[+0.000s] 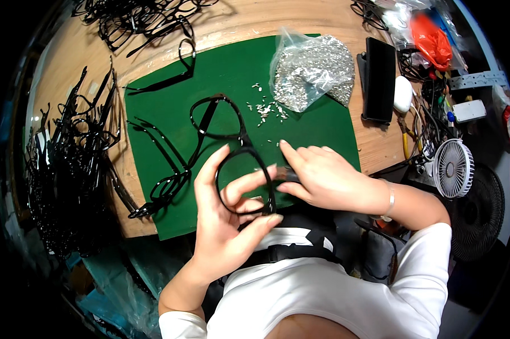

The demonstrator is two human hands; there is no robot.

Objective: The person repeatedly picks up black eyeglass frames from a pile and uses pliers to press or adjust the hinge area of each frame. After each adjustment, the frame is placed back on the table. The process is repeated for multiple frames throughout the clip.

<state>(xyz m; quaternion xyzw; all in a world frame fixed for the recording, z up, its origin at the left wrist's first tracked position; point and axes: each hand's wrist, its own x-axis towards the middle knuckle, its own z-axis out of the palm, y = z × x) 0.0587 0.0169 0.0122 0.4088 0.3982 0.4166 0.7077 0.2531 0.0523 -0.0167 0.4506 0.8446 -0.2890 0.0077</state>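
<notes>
My left hand (pixel 224 217) grips a black eyeglass frame (pixel 224 135) by its near rim, over the front edge of a green mat (pixel 317 121). My right hand (pixel 323 178) presses a small dark tool (pixel 288 174) against the frame's right side, index finger stretched along it. The frame's far rim and one temple arm rest on the mat. A clear plastic bag of tiny silver screws (pixel 311 70) lies open at the mat's back, with several loose screws (pixel 266 107) scattered in front of it.
More black frames and temple arms (pixel 164 169) lie on the mat's left; big piles of them (pixel 68 158) fill the wooden bench at left and back. A black phone (pixel 379 79), white mouse (pixel 403 93), cables and a small white fan (pixel 452 168) sit right.
</notes>
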